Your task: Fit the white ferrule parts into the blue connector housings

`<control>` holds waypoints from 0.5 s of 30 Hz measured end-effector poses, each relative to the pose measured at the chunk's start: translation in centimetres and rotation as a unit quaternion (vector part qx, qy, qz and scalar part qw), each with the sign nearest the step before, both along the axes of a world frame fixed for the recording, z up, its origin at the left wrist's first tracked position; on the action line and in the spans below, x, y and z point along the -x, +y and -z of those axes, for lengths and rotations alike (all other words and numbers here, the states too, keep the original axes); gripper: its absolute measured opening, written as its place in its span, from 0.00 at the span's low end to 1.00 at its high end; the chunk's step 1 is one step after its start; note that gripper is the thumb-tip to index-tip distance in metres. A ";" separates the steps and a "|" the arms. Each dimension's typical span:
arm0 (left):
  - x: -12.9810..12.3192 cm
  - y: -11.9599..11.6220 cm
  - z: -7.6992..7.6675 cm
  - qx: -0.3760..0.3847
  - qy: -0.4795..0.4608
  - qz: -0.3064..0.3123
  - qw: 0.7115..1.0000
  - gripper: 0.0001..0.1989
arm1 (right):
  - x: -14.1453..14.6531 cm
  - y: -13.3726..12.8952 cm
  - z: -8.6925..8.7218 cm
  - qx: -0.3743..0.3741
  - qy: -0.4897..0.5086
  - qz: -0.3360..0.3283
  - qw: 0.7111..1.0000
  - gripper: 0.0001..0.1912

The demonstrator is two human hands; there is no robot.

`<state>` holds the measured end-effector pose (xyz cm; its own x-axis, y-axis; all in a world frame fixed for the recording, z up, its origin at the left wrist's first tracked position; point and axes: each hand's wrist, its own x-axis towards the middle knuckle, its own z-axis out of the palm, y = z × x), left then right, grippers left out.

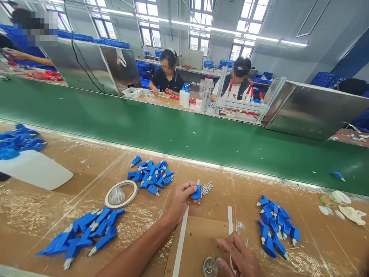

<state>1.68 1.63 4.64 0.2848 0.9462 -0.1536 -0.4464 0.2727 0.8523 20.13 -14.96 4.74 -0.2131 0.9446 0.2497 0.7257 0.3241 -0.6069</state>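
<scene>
My left hand [184, 195] is closed around a small blue plastic part [197, 192] with a pale grey tip pointing up. Just to its right lies a heap of tiny grey-white pieces [206, 188] on the brown work surface. Low in the view, my right hand [240, 254] has its thumb and forefinger apart. Its thumb is right beside a small round clear dish [210, 267] with a thin stick standing in it. Whether the thumb touches the dish I cannot tell. Two white tape strips [181, 246] run along the board between my hands.
Piles of blue parts lie at the back [152, 175], front left [86, 231] and right [275, 225]. A tape roll [121, 194] surrounds a clear cup; a white plastic container [37, 169] lies left. Beyond the green belt [173, 127], other people sit at work.
</scene>
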 end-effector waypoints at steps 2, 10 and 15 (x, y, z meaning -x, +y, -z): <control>0.2 0.4 0.1 0.015 -0.035 -0.016 0.999 0.14 | -0.2 1.4 -0.7 -0.004 -0.003 0.040 0.999 0.09; 0.2 1.3 0.8 0.114 -0.135 -0.093 0.980 0.13 | 1.3 10.8 0.4 0.007 -0.080 0.010 0.997 0.10; -0.1 1.2 1.0 0.154 -0.166 -0.086 0.970 0.11 | 2.9 12.1 1.2 -0.004 -0.100 -0.011 0.995 0.09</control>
<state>1.78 2.80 3.64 0.2079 0.9083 -0.3629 -0.7443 0.3877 0.5439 17.18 -2.81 3.53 -0.2800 0.9374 0.2071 0.8241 0.3454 -0.4490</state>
